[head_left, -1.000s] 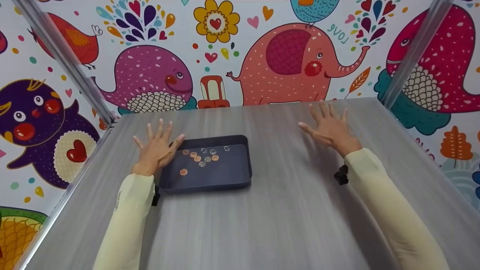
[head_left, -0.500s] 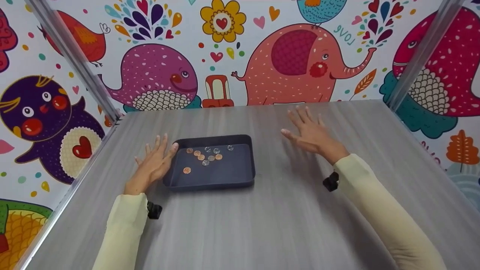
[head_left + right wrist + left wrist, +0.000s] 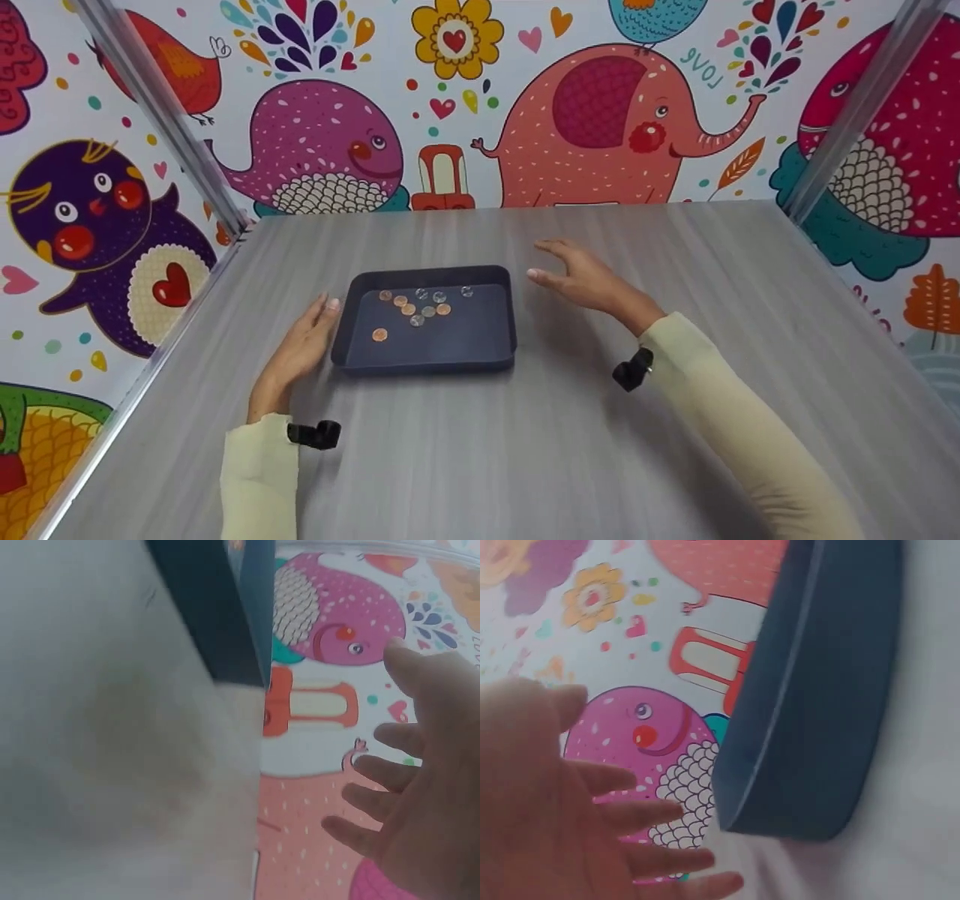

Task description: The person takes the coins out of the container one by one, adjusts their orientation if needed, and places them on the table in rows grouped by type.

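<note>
A dark grey rectangular tray (image 3: 450, 349) lies on the table, left of centre in the head view. Copper and silver coins (image 3: 408, 309) are scattered over its floor, mostly toward the back. Beside the tray's left wall is my left hand (image 3: 298, 346), palm turned inward, fingers extended. The left wrist view shows its spread fingers apart from the tray wall (image 3: 817, 712). My right hand (image 3: 589, 281) hovers off the tray's right side, thumb and fingers reaching toward it. In the right wrist view those fingers are loosely straight, with a gap to the tray corner (image 3: 225, 630). Both hands hold nothing.
The grey wood-grain table (image 3: 465, 457) runs back to a wall (image 3: 480, 97) printed with cartoon animals. Metal posts (image 3: 176, 127) rise at its back corners. A small black device (image 3: 632, 369) is strapped at each wrist.
My right hand has moved left, toward the tray's right side. The left hand has drawn back toward me and turned its palm inward beside the tray. The view has shifted slightly.
</note>
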{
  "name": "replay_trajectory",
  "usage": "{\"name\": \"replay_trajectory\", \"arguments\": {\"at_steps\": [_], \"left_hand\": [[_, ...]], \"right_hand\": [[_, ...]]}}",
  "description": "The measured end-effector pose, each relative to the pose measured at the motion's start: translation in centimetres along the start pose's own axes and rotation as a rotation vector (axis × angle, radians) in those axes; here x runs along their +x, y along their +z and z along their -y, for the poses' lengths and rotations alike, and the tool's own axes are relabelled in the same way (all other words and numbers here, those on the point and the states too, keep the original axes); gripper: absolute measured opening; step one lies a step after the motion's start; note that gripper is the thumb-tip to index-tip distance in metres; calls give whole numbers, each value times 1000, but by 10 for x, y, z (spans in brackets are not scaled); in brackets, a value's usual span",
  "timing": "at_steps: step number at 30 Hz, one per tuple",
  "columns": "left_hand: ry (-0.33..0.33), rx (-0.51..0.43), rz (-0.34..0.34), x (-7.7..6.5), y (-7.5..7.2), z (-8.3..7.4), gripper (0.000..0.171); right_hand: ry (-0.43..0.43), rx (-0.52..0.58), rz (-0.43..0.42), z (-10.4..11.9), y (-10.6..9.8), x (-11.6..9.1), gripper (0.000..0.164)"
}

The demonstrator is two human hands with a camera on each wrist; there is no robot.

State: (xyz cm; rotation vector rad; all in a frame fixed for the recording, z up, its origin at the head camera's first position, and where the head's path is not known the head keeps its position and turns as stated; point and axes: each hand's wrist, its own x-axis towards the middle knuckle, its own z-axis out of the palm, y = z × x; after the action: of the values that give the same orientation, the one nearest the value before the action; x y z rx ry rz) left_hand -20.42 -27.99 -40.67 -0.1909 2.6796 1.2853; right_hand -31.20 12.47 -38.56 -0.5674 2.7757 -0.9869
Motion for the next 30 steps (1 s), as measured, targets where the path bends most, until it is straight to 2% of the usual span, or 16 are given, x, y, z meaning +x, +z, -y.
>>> {"name": "replay_trajectory", "arguments": {"at_steps": [6,10,13,17,22,30], "left_hand": [[-61,-181,22,2,8,9,71],[-85,-319,54,5,10,15,65],[-99,-396,55,7,12,19,59],[-91,-407,39,10,14,24,53],[-72,-349,19,11,15,29,50],[-60,-385,33,12,9,34,51]], "right_hand": [[51,253,0,15,16,15,55],[30,347,9,20,26,22,48],[53,398,19,24,35,27,48],[120,445,23,30,45,33,48],[197,486,46,41,57,40,47],[239,538,53,58,76,57,34]]}}
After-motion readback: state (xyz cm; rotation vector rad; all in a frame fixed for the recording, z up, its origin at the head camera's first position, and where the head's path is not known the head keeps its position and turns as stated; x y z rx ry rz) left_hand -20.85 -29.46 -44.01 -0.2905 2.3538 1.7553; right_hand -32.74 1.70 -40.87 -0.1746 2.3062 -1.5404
